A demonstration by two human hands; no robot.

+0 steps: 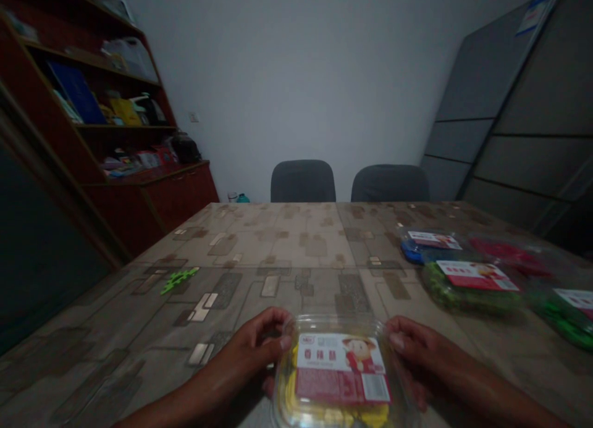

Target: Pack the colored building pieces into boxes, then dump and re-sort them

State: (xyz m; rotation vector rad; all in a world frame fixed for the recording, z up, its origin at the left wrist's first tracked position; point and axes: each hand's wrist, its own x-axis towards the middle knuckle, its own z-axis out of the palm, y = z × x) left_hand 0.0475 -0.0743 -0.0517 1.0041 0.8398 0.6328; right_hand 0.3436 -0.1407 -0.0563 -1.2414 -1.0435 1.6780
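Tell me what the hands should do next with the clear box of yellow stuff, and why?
I think they should probably slide the clear plastic pack to the right, next to the green-filled pack. The left hand and right hand are already on both sides of it, so it could move steadily, and similar labelled packs lie together on that side of the table.

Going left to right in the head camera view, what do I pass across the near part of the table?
Bright green plastic lattice piece → left hand → clear plastic box with yellow contents → right hand → clear pack of green contents with red-and-white label → second clear green-filled pack
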